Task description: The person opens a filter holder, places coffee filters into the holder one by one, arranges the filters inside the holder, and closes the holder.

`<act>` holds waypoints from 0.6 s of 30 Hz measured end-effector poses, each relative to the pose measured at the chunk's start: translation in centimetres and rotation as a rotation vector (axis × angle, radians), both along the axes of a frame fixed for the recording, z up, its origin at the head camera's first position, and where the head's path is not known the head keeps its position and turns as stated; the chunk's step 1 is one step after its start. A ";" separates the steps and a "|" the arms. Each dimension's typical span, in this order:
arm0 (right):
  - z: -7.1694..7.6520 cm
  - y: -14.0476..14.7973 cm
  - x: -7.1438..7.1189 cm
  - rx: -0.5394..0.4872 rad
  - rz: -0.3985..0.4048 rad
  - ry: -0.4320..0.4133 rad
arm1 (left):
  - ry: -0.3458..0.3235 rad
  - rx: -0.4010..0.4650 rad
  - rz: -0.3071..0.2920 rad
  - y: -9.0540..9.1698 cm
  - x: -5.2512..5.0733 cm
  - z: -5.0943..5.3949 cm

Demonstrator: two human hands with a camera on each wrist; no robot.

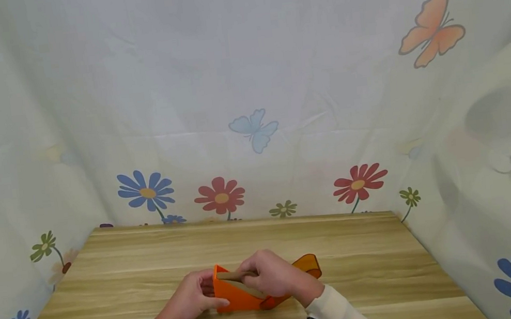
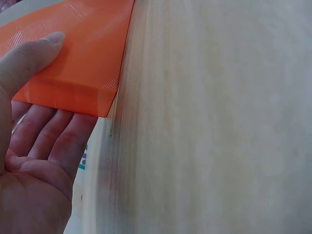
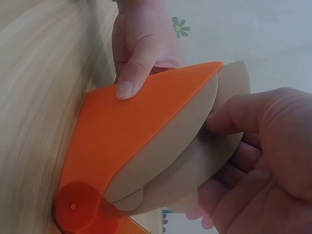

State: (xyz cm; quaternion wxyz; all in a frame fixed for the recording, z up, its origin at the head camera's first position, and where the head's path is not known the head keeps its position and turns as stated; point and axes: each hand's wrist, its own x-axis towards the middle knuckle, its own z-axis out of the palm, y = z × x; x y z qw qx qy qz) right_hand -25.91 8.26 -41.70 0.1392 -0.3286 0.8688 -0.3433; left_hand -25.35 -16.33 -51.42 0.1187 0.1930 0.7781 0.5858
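Observation:
An orange filter holder (image 1: 235, 301) with slanted sides stands on the table, its see-through amber lid (image 1: 308, 264) swung back to the right. Tan paper coffee filters (image 3: 168, 141) show inside its open top in the right wrist view. My left hand (image 1: 194, 297) grips the holder's left end, thumb on the near side and the other fingers at the end wall. Over the opening, my right hand (image 1: 271, 276) pinches the rounded edge of a coffee filter (image 3: 192, 170), which stands partly apart from the others. How many filters are inside is hidden.
The wood-grain table (image 1: 364, 257) stretches around the holder. A white cloth (image 1: 298, 72) printed with flowers and butterflies hangs behind it and at both sides. In the left wrist view, the table's edge (image 2: 109, 161) runs beside my hand.

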 end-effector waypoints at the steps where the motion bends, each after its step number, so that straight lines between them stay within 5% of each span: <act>1: 0.0 0.0 0.1 0.003 0.000 -0.007 | -0.003 0.001 0.001 0.0 0.0 0.0; 18: -0.4 0.0 0.4 0.083 0.086 -0.068 | 0.004 -0.008 0.007 0.1 0.1 0.1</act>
